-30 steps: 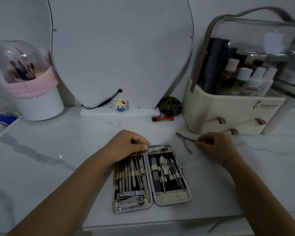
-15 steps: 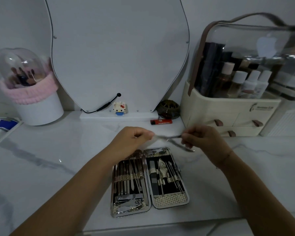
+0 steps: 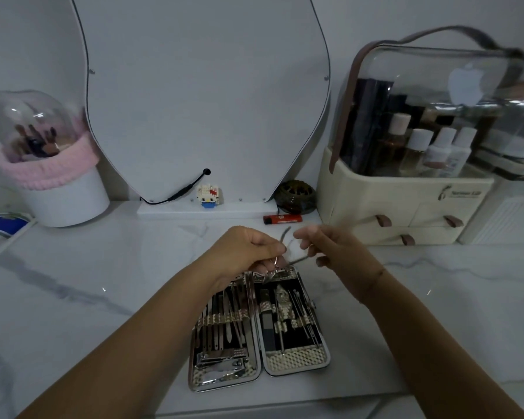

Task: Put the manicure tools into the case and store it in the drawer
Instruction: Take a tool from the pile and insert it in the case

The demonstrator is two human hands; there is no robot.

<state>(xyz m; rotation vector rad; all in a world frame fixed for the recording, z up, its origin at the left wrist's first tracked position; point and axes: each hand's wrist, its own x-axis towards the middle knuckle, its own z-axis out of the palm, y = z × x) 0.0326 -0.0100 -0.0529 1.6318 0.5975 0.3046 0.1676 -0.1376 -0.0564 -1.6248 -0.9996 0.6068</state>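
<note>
You hold the slim metal cuticle nipper (image 3: pixel 288 255) above the far end of the open silver manicure case (image 3: pixel 259 331), which lies flat on the white marble counter (image 3: pixel 103 282). Your left hand (image 3: pixel 245 252) pinches its jaw end; your right hand (image 3: pixel 333 249) grips one handle. The cream drawer organiser (image 3: pixel 406 213) stands behind on the right.

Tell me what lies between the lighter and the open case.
In the head view, both hands, left and right, holding a metal nipper, sit between the lighter and case.
</note>
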